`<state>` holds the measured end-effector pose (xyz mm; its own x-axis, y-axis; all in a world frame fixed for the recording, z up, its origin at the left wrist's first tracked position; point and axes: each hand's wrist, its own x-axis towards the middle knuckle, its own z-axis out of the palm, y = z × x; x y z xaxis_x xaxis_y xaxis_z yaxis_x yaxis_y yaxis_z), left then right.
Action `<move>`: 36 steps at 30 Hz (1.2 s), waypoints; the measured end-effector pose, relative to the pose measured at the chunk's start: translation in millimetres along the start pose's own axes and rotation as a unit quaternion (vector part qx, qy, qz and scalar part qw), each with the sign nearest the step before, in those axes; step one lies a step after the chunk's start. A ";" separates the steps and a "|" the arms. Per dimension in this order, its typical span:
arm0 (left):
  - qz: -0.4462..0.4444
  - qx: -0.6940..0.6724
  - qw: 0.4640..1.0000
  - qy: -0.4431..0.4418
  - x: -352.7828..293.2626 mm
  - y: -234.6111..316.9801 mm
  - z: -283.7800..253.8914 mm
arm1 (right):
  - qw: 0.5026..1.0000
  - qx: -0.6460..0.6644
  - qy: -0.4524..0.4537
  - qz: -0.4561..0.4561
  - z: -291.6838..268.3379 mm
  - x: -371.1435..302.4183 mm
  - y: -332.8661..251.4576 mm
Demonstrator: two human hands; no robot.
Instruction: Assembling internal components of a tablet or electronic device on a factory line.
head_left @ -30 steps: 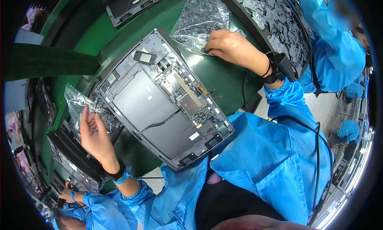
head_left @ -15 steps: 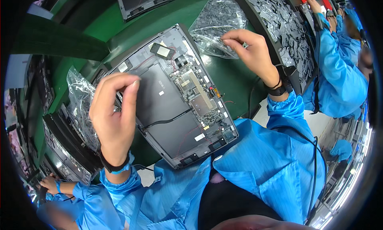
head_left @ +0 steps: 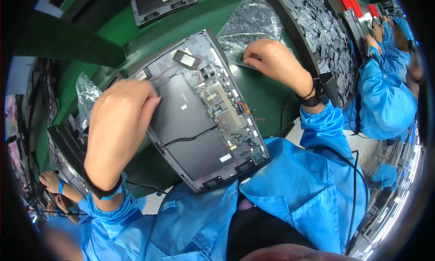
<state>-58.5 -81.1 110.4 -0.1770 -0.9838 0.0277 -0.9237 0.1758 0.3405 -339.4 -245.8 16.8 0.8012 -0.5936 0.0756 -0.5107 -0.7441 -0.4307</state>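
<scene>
An opened dark grey laptop or tablet casing lies tilted in front of me, its green circuit board exposed along the right side. A small black part with a white label, perhaps a speaker, rests loose near the top on thin red wires. Over the casing's left edge, my left hand is closed, thumb against fingers. My right hand makes a pinch right of the casing, beside a clear plastic bag of small dark pieces. Whatever either hand holds is hidden or too small to name.
A black tray heaped with small dark grey pieces stands at the right. Another opened casing lies farther back on the green table. Crumpled clear plastic is at the left. Co-workers in blue sit on both sides.
My left hand has turned palm-down, its fingers shifting slightly left and up. My right hand has moved a little left and down and curled more. The casing has hardly moved.
</scene>
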 end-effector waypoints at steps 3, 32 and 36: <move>-0.055 -0.021 0.998 -0.037 -15.5 -6.3 -2.9 | 0.999 -0.041 0.025 0.000 8.6 -5.3 13.0; -0.230 -0.156 0.944 0.177 -82.9 -33.7 52.2 | 0.931 -0.116 0.061 0.341 -116.3 150.6 194.5; -0.241 -0.241 0.915 0.214 -75.5 -17.6 28.3 | 0.918 -0.144 0.067 0.364 -86.5 169.2 224.5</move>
<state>-38.5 -8.9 75.8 0.4564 -0.8847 0.0950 -0.5834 -0.2169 0.7827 -345.5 -539.8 10.7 0.1789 -0.9837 -0.0204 -0.9722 -0.1736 -0.1571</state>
